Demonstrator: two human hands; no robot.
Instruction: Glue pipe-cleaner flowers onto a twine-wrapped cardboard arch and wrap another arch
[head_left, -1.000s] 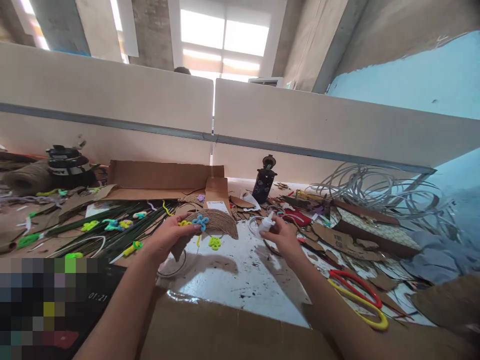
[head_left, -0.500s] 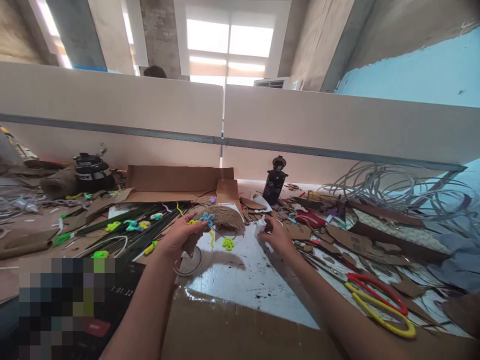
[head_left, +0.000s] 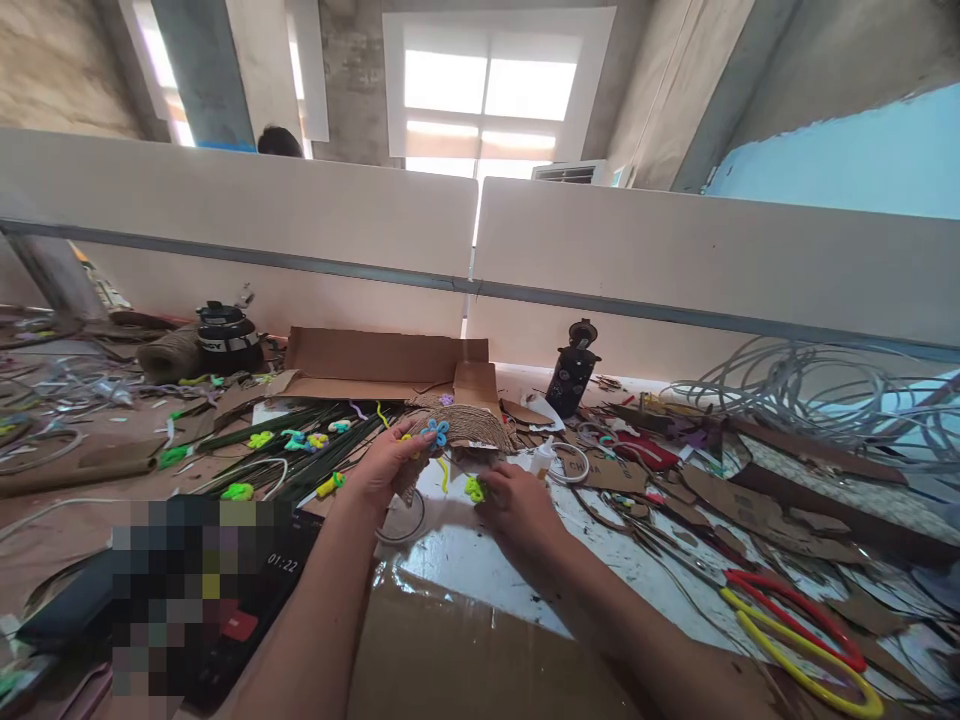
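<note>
Curving jute-wrapped piece [head_left: 466, 428], blue flower [head_left: 435, 432]

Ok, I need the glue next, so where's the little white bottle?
Head view, near centre: the little white bottle sits on the table just beyond the right hand, nearer to the camera than the black bottle.

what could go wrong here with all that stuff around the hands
1. The white bottle stands just beyond the right hand; a wrist sweep could tip it.
2. The left hand holds the jute piece near one end, so it might slip and the blue flower on it shift.
3. The small green flower by the right hand could be fumbled into the scraps.
</note>
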